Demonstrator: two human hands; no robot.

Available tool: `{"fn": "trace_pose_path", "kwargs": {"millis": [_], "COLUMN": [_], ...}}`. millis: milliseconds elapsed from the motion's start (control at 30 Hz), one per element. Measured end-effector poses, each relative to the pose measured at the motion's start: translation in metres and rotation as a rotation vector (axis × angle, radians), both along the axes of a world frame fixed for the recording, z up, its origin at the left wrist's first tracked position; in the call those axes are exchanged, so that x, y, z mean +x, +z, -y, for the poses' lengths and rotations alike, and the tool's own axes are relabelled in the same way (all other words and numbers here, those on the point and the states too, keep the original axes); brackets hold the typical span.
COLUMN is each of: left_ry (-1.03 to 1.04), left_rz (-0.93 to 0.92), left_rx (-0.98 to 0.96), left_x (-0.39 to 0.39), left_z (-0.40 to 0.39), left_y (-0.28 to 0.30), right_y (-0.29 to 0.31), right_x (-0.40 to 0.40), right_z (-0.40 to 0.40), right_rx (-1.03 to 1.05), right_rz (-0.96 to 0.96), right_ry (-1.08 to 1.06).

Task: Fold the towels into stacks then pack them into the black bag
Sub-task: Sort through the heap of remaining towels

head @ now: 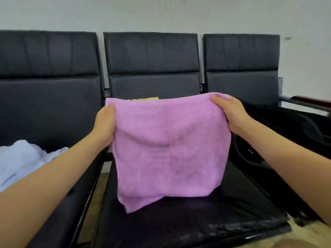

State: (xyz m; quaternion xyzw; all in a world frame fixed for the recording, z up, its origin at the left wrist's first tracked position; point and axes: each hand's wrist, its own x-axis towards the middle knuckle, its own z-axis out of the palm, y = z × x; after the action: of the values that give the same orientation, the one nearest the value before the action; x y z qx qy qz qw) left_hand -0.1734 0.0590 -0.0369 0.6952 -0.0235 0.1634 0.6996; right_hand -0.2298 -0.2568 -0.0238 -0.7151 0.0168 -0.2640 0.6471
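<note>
Two hands hold a pink towel [170, 147] up over the middle seat [179, 217]. From the left: a pale blue towel [23, 161] lies on the left seat, the left hand [105, 126] pinches one top corner, the right hand [231, 113] grips the other, and the black bag [286, 133] sits on the right seat, its contents hidden.

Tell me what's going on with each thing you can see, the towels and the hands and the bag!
Purple towel: folded over, held up by its top corners, bottom touching the middle seat.
Left hand: grips the towel's left corner.
Right hand: grips the towel's right corner.
Light blue towel: lying crumpled on the left seat.
Black bag: on the right seat.
Yellow thing: mostly hidden behind the towel.
</note>
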Motion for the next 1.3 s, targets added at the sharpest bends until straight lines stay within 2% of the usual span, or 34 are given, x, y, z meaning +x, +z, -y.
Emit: {"fn": "trace_pose_path", "kwargs": {"millis": [100,200,400,533,600,700,767,833,900,933,1000,1100,1167,1300], "left_ry": [-0.007,-0.053,-0.319,-0.371,-0.318,-0.201,-0.156,-0.123,-0.081,-0.061,-0.028,0.001,0.046,0.119], "left_rz": [0.074,0.092,-0.076,-0.28,-0.352,-0.423,-0.386,-0.318,-0.298,-0.305,-0.356,-0.413,-0.403,-0.353], "left_rx": [-0.04,-0.114,-0.221,-0.134,-0.1,0.024,0.278,0.563,0.635,0.614,0.51,0.366,0.396,0.462], "left_x": [-0.022,-0.041,-0.06,-0.047,-0.032,-0.01,0.003,0.013,0.02,0.025,0.036,0.05,0.059,0.073], "left_z": [-0.003,-0.003,-0.014,-0.024,-0.026,-0.033,-0.04,-0.045,-0.047,-0.047,-0.045,-0.041,-0.04,-0.035], "left_y": [0.031,0.052,0.075,0.05,0.021,-0.037,-0.078,-0.109,-0.125,-0.129,-0.132,-0.137,-0.141,-0.151], "right_y": [0.034,0.058,0.075,0.04,0.006,-0.054,-0.098,-0.136,-0.157,-0.161,-0.162,-0.164,-0.168,-0.183], "right_x": [-0.011,-0.021,-0.031,-0.015,-0.003,0.012,0.021,0.028,0.032,0.035,0.044,0.065,0.078,0.101], "right_z": [-0.007,-0.018,-0.027,-0.016,-0.005,0.004,0.003,0.003,0.004,0.002,-0.002,-0.009,-0.013,-0.01], "right_rx": [-0.028,0.031,0.155,0.16,0.21,0.173,0.046,-0.278,-0.684,-0.778,-0.743,-0.472,-0.294,-0.197], "right_rz": [0.035,0.026,-0.153,-0.25,-0.349,-0.474,-0.44,-0.405,-0.441,-0.463,-0.468,-0.472,-0.464,-0.473], "right_ry": [0.042,0.143,0.295,0.201,0.131,0.005,-0.059,-0.119,-0.153,-0.172,-0.221,-0.27,-0.253,-0.193]}}
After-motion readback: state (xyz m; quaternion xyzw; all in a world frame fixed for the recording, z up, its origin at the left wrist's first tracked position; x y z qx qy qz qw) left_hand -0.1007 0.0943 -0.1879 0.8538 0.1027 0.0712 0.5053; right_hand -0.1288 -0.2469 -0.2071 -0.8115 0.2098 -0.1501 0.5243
